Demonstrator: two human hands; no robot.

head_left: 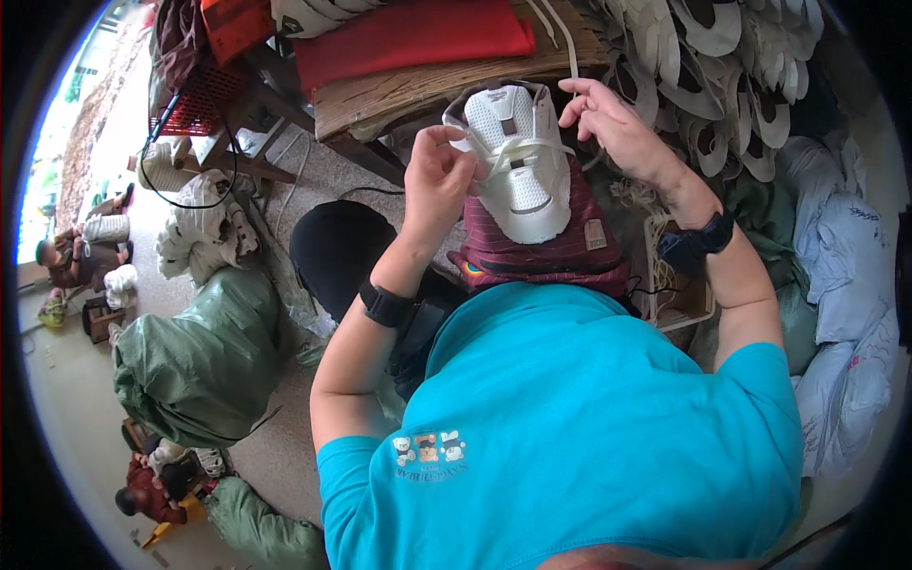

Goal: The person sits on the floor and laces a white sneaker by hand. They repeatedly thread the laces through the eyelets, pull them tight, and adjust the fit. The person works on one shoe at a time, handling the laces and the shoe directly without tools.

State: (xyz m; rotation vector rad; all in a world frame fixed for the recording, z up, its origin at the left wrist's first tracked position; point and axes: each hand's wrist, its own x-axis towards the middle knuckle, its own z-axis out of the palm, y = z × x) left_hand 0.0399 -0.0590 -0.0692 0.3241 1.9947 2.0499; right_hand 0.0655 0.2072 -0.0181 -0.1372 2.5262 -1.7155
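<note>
White shoe upper [528,188] between the hands; lace [521,145] crosses its middle, so threading looks partly done, the tongue end probably left; left hand [437,180] curled narrow beside it, right hand [608,123] loosely bent; cannot tell whether either grips lace.

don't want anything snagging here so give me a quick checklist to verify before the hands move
1. White shoe upper supported: ok, it lies on the maroon striped cloth, rounded end toward the person.
2. Pale lace on the upper: ok, it runs across the middle.
3. Left hand gripping the lace: cannot tell; its fingers are bunched at the upper's left edge.
4. Right hand gripping a lace end: cannot tell; its fingers are by the upper's right side, near a pale strand.
5. Black wristbands clear of the lace: ok, both sit well back from it.
</note>
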